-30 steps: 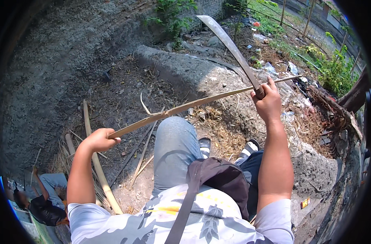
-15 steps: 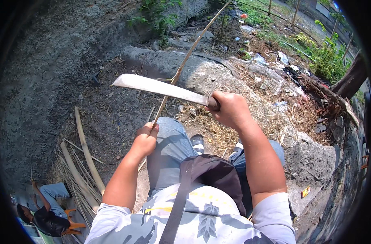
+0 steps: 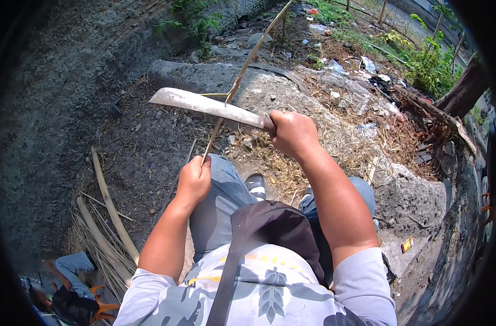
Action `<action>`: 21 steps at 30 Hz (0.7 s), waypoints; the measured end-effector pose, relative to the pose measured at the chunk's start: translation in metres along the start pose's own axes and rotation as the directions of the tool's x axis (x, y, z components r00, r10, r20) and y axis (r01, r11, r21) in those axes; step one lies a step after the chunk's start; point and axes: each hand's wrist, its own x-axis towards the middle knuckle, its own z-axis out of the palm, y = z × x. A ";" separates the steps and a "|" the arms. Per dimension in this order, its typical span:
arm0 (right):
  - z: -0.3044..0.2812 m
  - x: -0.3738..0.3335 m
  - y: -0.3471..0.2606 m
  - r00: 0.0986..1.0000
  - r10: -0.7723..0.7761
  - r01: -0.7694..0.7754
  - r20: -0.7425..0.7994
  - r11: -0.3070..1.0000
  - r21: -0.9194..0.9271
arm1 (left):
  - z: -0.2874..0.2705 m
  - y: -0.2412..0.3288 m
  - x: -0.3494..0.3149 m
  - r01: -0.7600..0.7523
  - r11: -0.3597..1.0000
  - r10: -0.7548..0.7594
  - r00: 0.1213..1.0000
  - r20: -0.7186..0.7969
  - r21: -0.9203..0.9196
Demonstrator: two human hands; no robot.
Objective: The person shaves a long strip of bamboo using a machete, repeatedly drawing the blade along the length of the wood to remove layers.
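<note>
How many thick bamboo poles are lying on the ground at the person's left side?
2. One pale bamboo pole lies on the dark soil left of the left hand; a second pole lies beside it, nearer the thin strips. More may be hidden beneath.

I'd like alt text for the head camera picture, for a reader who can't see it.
Seen from above, a seated person's right hand grips a machete, its blade laid across a thin bamboo strip that the left hand holds by its near end. Cut bamboo poles lie on bare dirt at left; litter and weeds lie beyond.
</note>
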 end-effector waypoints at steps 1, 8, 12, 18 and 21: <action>0.002 -0.001 -0.002 1.000 -0.002 0.002 0.002 1.000 0.001 | 0.002 0.002 -0.001 0.003 1.000 -0.003 1.000 -0.001 0.000; -0.013 -0.007 0.007 0.998 0.011 -0.007 0.060 0.998 -0.068 | 0.000 0.012 -0.009 -0.016 0.998 0.008 0.993 0.118 0.068; -0.019 -0.005 0.021 0.975 0.181 -0.176 0.129 0.983 -0.050 | -0.003 0.012 -0.013 0.000 0.999 -0.007 0.984 0.177 0.037; -0.003 -0.007 -0.002 0.995 0.042 -0.035 0.096 0.997 -0.069 | 0.001 0.013 -0.015 0.022 0.998 -0.030 0.988 0.152 0.053; -0.003 -0.005 0.010 0.999 0.014 -0.010 0.044 0.997 -0.077 | -0.006 0.012 -0.016 0.015 0.998 -0.024 0.989 0.143 0.059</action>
